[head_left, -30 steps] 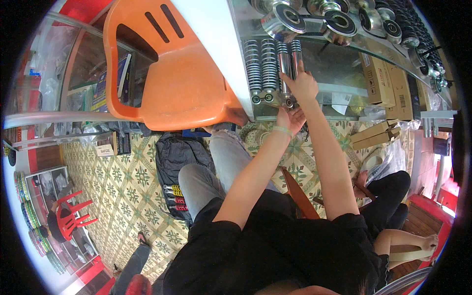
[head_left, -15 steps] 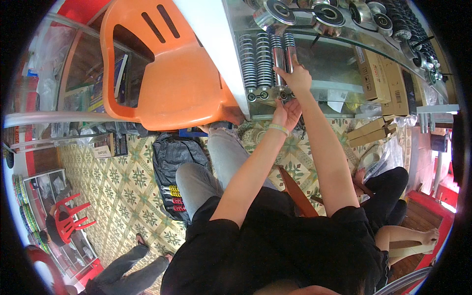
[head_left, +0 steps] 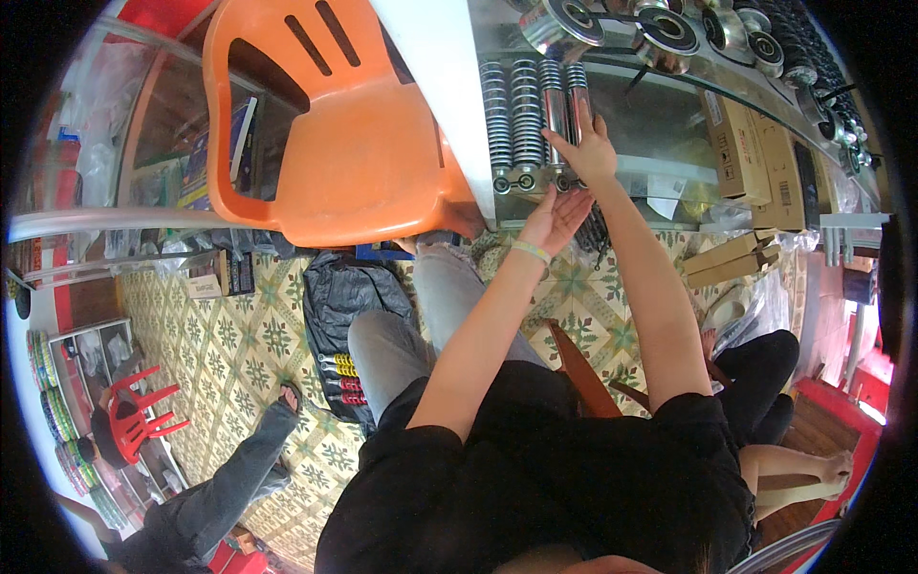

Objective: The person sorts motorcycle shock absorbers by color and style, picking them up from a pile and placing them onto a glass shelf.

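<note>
Several chrome shock absorbers with coil springs (head_left: 525, 120) stand side by side on a glass shelf, their mounting eyes at the lower ends. My right hand (head_left: 591, 156) lies over the two rightmost shock absorbers (head_left: 553, 107), thumb and fingers spread against their chrome bodies. Just below their lower eyes, my left hand (head_left: 557, 220) is turned palm up with its fingers stretched out, fingertips close to the shelf edge. Whether those fingertips touch the metal, I cannot tell. The right hand hides part of the rightmost shock absorber.
More round metal shock parts (head_left: 666, 40) sit on the glass counter above. Cardboard boxes (head_left: 741, 148) stand to the right on the shelf. An orange plastic chair (head_left: 368, 158) is at the left. A black bag with yellow and red springs (head_left: 354, 287) lies on the tiled floor. Other people are nearby.
The shock absorber between my hands now stands in line with the others. My left hand's fingers have stretched out just below it. A person at lower left has moved a leg.
</note>
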Tool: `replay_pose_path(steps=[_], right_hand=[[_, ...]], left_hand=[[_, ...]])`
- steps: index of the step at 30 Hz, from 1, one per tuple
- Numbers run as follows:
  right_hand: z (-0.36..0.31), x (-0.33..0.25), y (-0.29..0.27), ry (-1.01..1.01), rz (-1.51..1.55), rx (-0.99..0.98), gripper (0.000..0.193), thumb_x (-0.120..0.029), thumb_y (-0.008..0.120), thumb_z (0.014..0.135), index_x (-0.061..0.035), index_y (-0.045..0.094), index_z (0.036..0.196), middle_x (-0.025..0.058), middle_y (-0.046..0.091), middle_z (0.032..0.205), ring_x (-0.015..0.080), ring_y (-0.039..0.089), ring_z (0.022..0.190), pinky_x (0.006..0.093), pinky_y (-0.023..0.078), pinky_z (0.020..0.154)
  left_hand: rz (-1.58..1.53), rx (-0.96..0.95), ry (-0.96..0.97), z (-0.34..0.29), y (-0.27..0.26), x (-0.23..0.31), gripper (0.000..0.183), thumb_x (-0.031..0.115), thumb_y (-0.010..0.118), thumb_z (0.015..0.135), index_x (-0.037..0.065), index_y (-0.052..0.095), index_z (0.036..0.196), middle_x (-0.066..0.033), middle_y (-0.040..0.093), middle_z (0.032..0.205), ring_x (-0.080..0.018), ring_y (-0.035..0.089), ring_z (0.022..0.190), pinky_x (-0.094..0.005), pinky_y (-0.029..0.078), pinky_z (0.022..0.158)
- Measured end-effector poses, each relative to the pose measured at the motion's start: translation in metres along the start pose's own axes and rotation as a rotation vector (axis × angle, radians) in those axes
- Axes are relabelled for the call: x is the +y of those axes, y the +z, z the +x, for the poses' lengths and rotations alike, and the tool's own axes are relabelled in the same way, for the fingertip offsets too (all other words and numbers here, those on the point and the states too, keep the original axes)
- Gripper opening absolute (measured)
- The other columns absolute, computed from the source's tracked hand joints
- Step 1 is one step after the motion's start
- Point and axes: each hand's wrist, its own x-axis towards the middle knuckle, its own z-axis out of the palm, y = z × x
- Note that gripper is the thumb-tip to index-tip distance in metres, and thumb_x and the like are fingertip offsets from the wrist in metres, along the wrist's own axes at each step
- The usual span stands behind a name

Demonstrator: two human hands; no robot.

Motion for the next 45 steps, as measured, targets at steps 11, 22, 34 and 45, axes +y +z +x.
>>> replay_pose_path(steps=[11, 22, 34, 45], right_hand=[[0.005, 0.009, -0.002, -0.072, 0.043, -0.025, 0.094, -0.070, 0.056, 0.062, -0.0318, 0.017, 0.138, 0.0290, 0.030, 0.133, 0.0432, 0.045, 0.112, 0.0431, 0.043, 0.088], [0.003, 0.013, -0.006, -0.103, 0.031, -0.019, 0.093, -0.069, 0.056, 0.062, -0.0345, 0.016, 0.138, 0.0275, 0.032, 0.132, 0.0435, 0.047, 0.109, 0.0436, 0.044, 0.086], [0.007, 0.020, -0.004, -0.117, 0.189, 0.069, 0.088, -0.063, 0.063, 0.061, -0.0290, 0.030, 0.135, 0.0216, 0.042, 0.127, 0.0382, 0.045, 0.113, 0.0417, 0.039, 0.091], [0.010, 0.005, 0.006, -0.191, 0.371, -0.016, 0.074, -0.051, 0.061, 0.072, -0.0167, 0.037, 0.133, 0.0113, 0.046, 0.129, 0.0272, 0.045, 0.117, 0.0333, 0.035, 0.094]], left_hand=[[-0.014, -0.049, 0.007, 0.007, 0.001, -0.011, 0.045, 0.037, 0.034, 0.093, -0.006, 0.043, 0.105, -0.0210, 0.051, 0.114, -0.0318, 0.049, 0.110, -0.0387, 0.042, 0.097], [-0.079, -0.061, 0.019, 0.007, 0.001, -0.022, 0.044, 0.036, 0.034, 0.093, -0.005, 0.046, 0.102, -0.0205, 0.053, 0.110, -0.0329, 0.050, 0.108, -0.0397, 0.043, 0.095], [-0.116, 0.004, 0.007, -0.030, -0.007, -0.014, 0.049, 0.036, 0.036, 0.093, -0.006, 0.038, 0.118, -0.0217, 0.045, 0.123, -0.0328, 0.043, 0.116, -0.0383, 0.037, 0.100], [-0.288, -0.171, 0.301, -0.189, -0.055, 0.034, 0.050, 0.032, 0.032, 0.094, -0.002, 0.030, 0.130, -0.0195, 0.037, 0.132, -0.0304, 0.037, 0.122, -0.0368, 0.032, 0.103]])
